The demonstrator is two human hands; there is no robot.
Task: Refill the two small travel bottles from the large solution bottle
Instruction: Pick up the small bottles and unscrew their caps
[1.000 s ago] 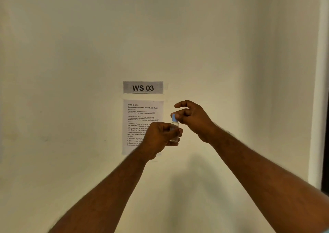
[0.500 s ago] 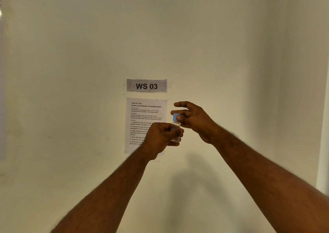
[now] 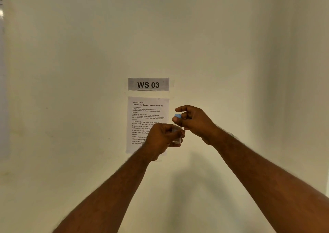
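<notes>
While our left hand [image 3: 161,137] is gripping the clear travel bottle [image 3: 177,134] upright before the wall's instruction sheet [image 3: 142,115], our right hand [image 3: 193,121] is pinching its blue cap [image 3: 177,116] atop.

We can barely see the small travel bottle [image 3: 177,134], since the left hand [image 3: 162,138] wraps most of it, and the right hand [image 3: 195,121] covers all but a corner of the blue cap [image 3: 177,115]. That left hand also blocks the right ends of the lower lines on the instruction sheet [image 3: 142,115], whose smaller print is too tiny for us to read. Both forearms get cut off by the near edge.
</notes>
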